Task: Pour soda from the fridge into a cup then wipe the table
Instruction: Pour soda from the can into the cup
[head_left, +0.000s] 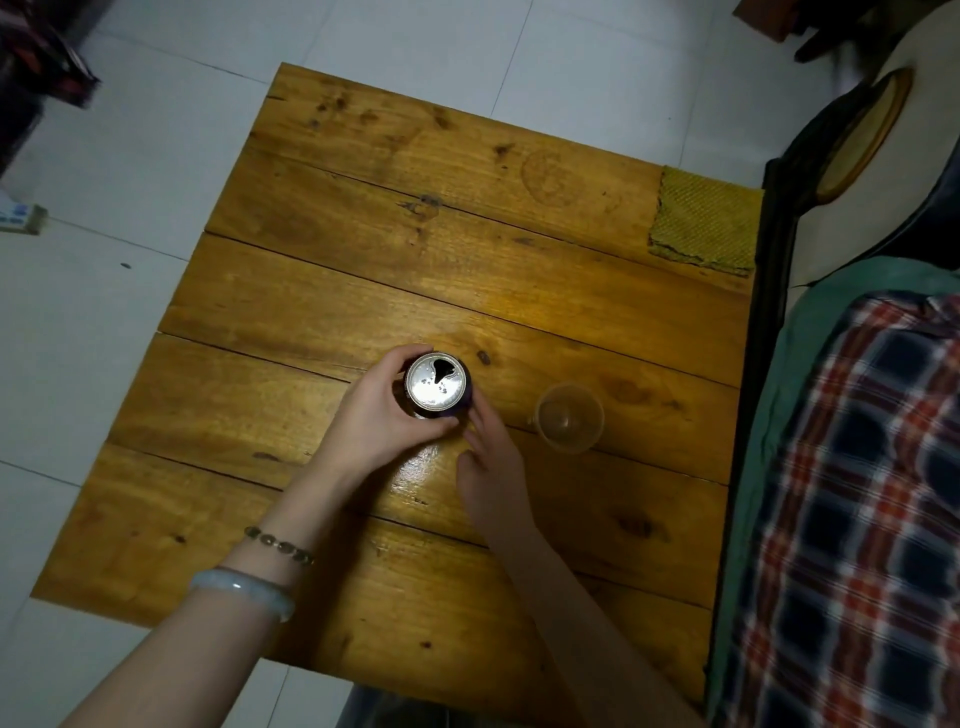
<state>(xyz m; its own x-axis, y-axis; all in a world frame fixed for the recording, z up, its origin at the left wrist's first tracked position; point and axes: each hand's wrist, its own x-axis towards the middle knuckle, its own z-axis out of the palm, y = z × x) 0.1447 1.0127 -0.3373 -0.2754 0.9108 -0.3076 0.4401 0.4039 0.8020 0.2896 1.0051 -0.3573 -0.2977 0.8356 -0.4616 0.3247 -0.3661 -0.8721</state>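
Can (435, 387) upright and opened on desk (467, 234), left hand (384, 421) with fingers curled round it, right hand (491, 467) slack-fingered just beside it; empty cup (550, 436) sits to its right, nearer the right hand.

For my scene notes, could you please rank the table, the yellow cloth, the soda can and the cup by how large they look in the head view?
1. table
2. yellow cloth
3. soda can and cup: they look alike, and the can's top is nearer the camera, so unranked.
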